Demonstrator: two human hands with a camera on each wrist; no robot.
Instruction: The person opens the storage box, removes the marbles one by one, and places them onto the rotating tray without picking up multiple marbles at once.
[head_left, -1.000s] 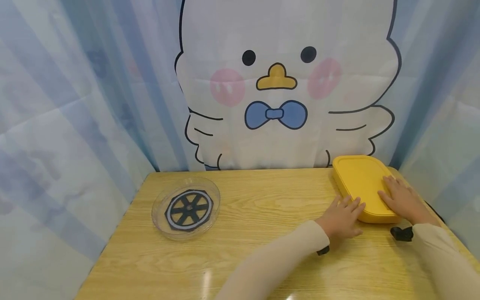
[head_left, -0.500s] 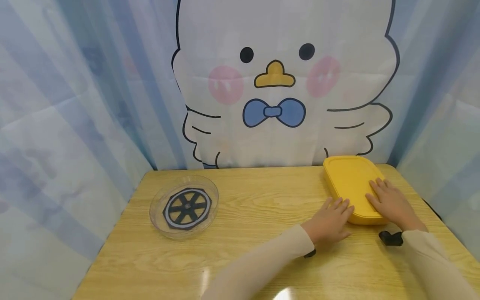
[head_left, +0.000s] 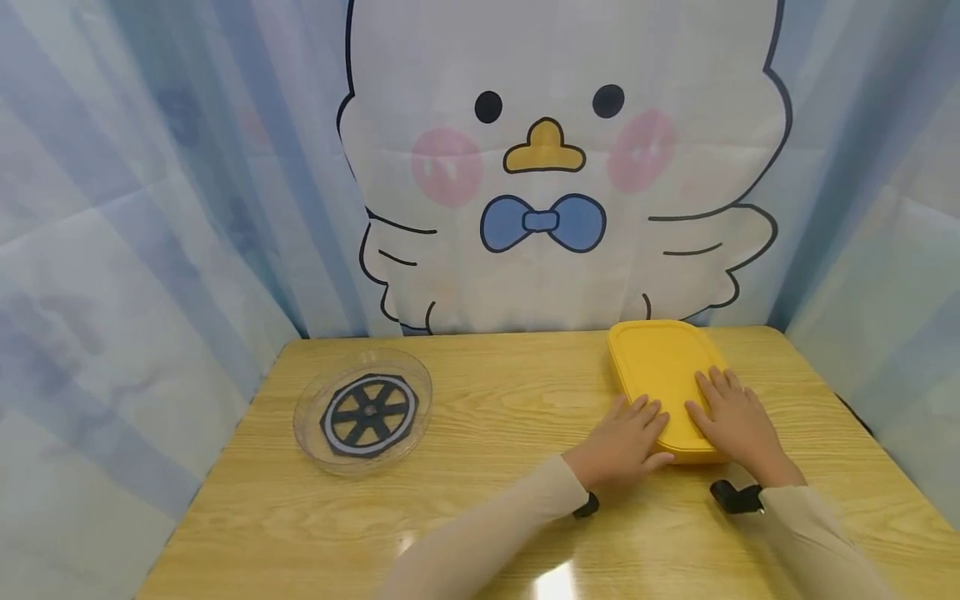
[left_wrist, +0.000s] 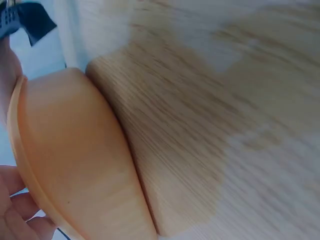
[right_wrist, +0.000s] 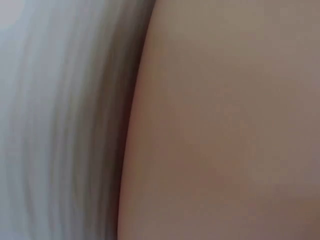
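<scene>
A yellow lidded box [head_left: 660, 367] lies flat on the right half of the table. My left hand [head_left: 618, 442] rests its spread fingers over the lid's near left edge, with the thumb at the front. On the other side, my right hand [head_left: 742, 429] lays fairly straight fingers on the lid's near right part. Seen from the left wrist, the box's side wall [left_wrist: 85, 155] looks orange and stands on the wood, with left fingers [left_wrist: 22, 210] at the rim. A blurred brownish surface fills much of the right wrist view.
A clear round dish [head_left: 300, 421] stands at the table's left, with a black spoked disc with a grey ring [head_left: 367, 414] in it. The wooden table [head_left: 480, 400] meets a curtain [head_left: 540, 292] printed with a cartoon bird. Black wrist devices sit under both sleeves.
The yellow box has slid left and slightly toward me, away from the table's right edge, with both hands moving along on it. The view has shifted slightly.
</scene>
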